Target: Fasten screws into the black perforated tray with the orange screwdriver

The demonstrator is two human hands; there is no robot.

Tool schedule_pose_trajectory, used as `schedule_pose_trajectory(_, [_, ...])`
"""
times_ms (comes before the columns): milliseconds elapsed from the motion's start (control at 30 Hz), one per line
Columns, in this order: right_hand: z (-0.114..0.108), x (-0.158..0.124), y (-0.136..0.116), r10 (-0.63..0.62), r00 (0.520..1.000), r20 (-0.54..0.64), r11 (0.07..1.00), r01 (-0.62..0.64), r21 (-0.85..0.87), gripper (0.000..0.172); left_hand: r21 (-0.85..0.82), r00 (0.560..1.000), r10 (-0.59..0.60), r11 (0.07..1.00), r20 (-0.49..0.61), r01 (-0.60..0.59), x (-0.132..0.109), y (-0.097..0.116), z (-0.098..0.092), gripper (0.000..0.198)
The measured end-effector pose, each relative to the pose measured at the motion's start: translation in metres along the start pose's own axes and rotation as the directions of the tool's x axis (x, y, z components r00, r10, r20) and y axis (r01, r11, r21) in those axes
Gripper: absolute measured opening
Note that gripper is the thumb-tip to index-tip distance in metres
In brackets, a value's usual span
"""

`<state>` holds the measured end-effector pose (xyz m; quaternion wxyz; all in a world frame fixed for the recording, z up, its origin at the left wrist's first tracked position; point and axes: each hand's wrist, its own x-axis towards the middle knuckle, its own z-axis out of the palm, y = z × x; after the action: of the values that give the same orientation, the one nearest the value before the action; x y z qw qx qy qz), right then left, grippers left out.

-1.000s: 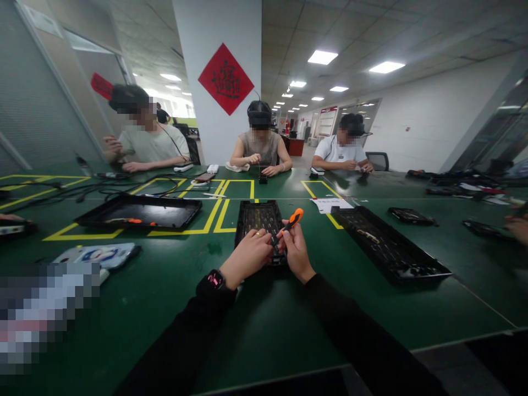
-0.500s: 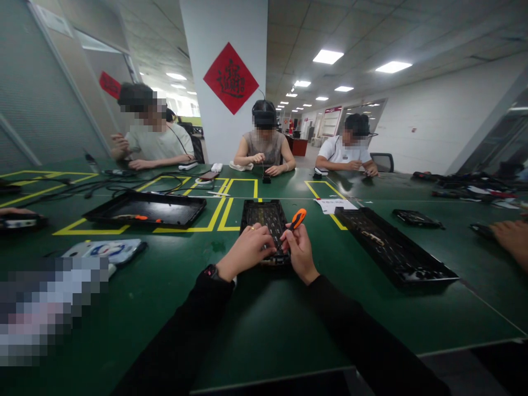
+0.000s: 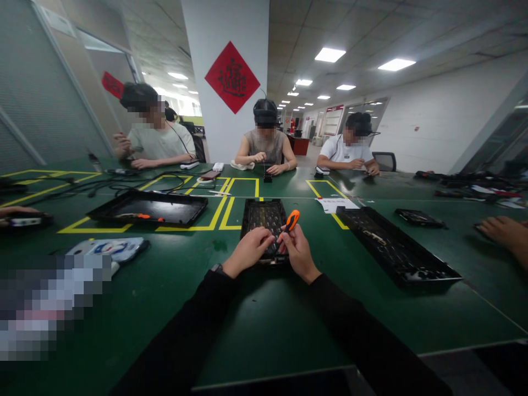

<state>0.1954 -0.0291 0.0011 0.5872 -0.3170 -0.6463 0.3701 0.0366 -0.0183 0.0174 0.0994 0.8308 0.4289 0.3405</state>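
A black, shallow rectangular casing [image 3: 264, 212] with rows of small metallic-looking parts lies on the green table before me. My right hand [image 3: 300, 254] grips a screwdriver [image 3: 292, 220] with an orange and black handle, tilted so its lower end points down toward the casing. The screwdriver's tip is hidden by my fingers. My left hand [image 3: 250, 250] rests over the casing's near left part, its fingers closed together close to the screwdriver. Whatever lies between those fingertips is too small to make out.
A black tray [image 3: 148, 209] with orange-handled tools lies left, a long black tray [image 3: 396, 247] right. Near it are a paper sheet [image 3: 337, 205] and a small black part [image 3: 419, 218]. Cables [image 3: 99, 184] cross the left. Co-workers sit opposite; another person's hand [image 3: 505, 234] is at right.
My left hand has turned slightly, with its fingers drawn closer together near the screwdriver. The screwdriver handle has tipped more upright and shifted a little left. The whole view has moved slightly.
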Motion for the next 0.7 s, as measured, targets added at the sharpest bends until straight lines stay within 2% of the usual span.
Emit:
schedule_pose_trajectory(167, [-0.001,-0.001,-0.002,-0.008,0.999,0.048,0.999,0.01,-0.044,0.022,-0.218,0.98,0.124,0.972,0.153,-0.089,-0.001,-0.002,-0.007,0.017])
schedule_pose_trajectory(300, [-0.002,-0.001,-0.006,-0.017,0.996,0.085,0.998,0.021,-0.053,0.025,-0.18,0.967,0.131,0.979,0.218,-0.092,-0.002,0.001,-0.01,0.016])
schedule_pose_trajectory(500, [0.001,0.0,-0.006,0.013,0.994,0.112,0.999,-0.016,0.027,0.032,-0.118,0.98,0.09,0.991,0.175,-0.069,-0.001,-0.004,-0.003,0.016])
schedule_pose_trajectory(700, [0.002,-0.001,-0.005,0.054,0.99,0.133,0.998,-0.056,0.006,0.026,-0.113,0.994,0.031,0.993,0.106,-0.019,0.001,-0.015,0.005,0.023])
